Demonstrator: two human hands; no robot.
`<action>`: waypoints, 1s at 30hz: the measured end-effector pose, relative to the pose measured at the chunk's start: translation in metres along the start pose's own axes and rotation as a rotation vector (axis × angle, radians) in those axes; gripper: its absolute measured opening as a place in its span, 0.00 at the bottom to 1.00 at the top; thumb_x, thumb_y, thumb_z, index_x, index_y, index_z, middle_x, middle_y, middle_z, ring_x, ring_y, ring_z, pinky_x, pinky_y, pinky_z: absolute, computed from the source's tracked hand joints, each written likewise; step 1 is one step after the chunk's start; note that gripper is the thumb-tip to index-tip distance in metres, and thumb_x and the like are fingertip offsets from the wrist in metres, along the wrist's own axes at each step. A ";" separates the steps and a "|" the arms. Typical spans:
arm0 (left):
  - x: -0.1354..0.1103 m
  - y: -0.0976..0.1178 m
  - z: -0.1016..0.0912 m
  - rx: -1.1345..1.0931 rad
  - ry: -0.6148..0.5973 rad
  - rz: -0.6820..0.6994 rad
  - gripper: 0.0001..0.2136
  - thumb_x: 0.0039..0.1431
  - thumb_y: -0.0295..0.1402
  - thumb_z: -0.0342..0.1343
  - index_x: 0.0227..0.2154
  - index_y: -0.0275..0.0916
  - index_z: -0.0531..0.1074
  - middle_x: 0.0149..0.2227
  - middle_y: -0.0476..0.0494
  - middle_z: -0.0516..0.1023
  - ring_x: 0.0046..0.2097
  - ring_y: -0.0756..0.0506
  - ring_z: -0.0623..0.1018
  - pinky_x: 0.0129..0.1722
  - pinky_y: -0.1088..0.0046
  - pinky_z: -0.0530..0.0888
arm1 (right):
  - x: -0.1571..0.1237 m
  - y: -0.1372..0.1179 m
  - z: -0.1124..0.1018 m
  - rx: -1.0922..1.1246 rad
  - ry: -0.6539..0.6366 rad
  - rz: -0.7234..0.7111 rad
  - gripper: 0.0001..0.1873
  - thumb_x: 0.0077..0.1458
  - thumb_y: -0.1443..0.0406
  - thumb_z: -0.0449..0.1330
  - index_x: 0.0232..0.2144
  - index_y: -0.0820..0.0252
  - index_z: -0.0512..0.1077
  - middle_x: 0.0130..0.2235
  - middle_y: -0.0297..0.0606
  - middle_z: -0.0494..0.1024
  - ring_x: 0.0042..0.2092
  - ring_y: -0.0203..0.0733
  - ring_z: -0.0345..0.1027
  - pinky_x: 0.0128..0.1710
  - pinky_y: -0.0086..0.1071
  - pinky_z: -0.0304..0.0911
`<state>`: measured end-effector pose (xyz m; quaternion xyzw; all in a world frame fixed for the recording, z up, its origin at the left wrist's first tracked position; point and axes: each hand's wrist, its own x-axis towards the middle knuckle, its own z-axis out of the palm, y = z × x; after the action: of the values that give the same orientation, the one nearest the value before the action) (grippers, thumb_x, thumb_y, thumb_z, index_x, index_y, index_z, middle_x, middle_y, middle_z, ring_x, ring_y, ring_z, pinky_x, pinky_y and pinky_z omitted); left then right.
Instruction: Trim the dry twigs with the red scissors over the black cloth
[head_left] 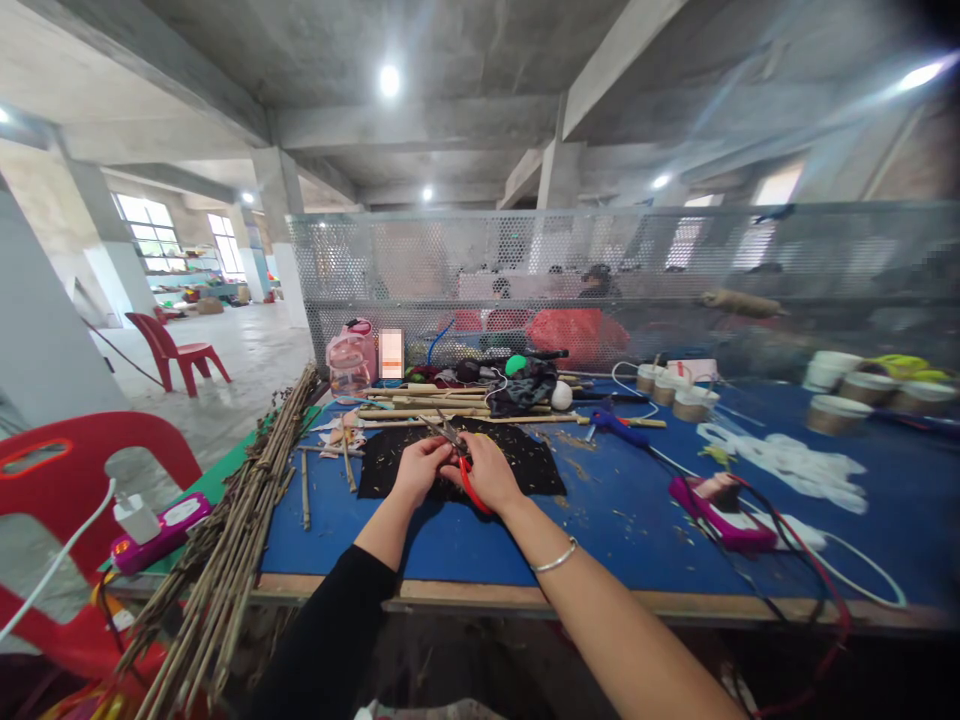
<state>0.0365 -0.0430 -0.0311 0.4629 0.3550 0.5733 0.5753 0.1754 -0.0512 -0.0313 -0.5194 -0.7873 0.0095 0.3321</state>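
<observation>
My right hand [486, 472] is closed round the red handles of a pair of scissors [472, 488], whose metal blades point up and to the left. Close beside it, my left hand [421, 468] has its fingers pinched together by the blades; whatever is between them is too small to make out. Both hands are over a black cloth [536, 470] strewn with small pale scraps, on the blue tabletop [465, 550]. Just beyond the cloth lie several cut bamboo-like sticks [405, 412].
A bundle of long dry stalks [240, 520] hangs over the table's left edge. To the right are a blue glue gun [619, 425], a purple power strip [724, 515], white strips [787, 465] and several tubs [840, 412]. A perforated metal screen [420, 260] stands behind.
</observation>
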 end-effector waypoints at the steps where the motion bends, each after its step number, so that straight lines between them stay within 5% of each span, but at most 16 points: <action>1: 0.000 0.000 0.000 -0.006 -0.003 -0.009 0.15 0.38 0.34 0.64 0.31 0.31 0.76 0.28 0.42 0.78 0.28 0.50 0.74 0.30 0.76 0.69 | 0.000 0.001 0.001 -0.004 0.012 -0.009 0.31 0.45 0.51 0.59 0.47 0.62 0.62 0.43 0.46 0.69 0.45 0.46 0.63 0.46 0.39 0.57; 18: 0.002 -0.001 -0.001 0.071 0.073 -0.012 0.16 0.39 0.36 0.63 0.32 0.31 0.75 0.24 0.45 0.76 0.22 0.53 0.70 0.20 0.80 0.64 | -0.002 -0.010 -0.014 0.049 -0.114 0.117 0.22 0.50 0.48 0.54 0.41 0.54 0.68 0.36 0.38 0.76 0.38 0.43 0.70 0.35 0.29 0.58; 30: 0.002 -0.001 -0.004 0.253 0.027 0.144 0.08 0.46 0.33 0.55 0.23 0.32 0.74 0.21 0.47 0.74 0.24 0.52 0.70 0.26 0.79 0.66 | -0.002 -0.009 -0.009 -0.022 -0.069 0.047 0.25 0.49 0.48 0.54 0.42 0.59 0.66 0.40 0.41 0.73 0.44 0.43 0.66 0.41 0.31 0.58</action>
<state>0.0337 -0.0401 -0.0329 0.5483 0.3978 0.5700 0.4650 0.1731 -0.0599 -0.0214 -0.5406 -0.7859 0.0265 0.2989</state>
